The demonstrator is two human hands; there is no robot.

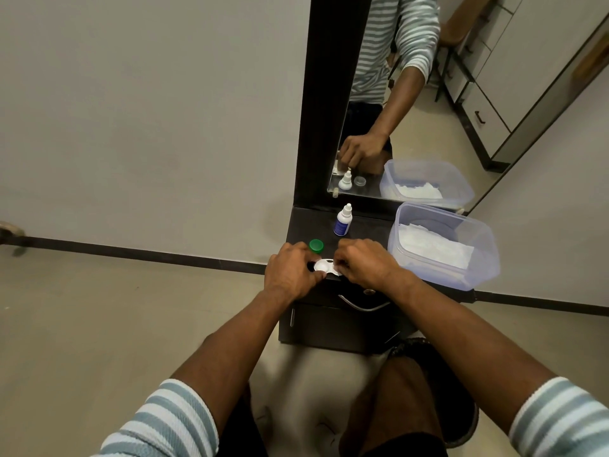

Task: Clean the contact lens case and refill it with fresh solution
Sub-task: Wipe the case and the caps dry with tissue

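both hands clamp the flat white plastic contact lens case on the dark cabinet top: left hand steadying, right hand pinching its far well. green round cap already off; small white solution bottle stands capped, so refilling seems left.

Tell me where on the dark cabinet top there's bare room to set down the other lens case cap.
Bare room lies on the cabinet top behind the green cap, left of the solution bottle. A smaller patch sits between the bottle and the plastic tub. The front edge is crowded: left hand and right hand grip the lens case.
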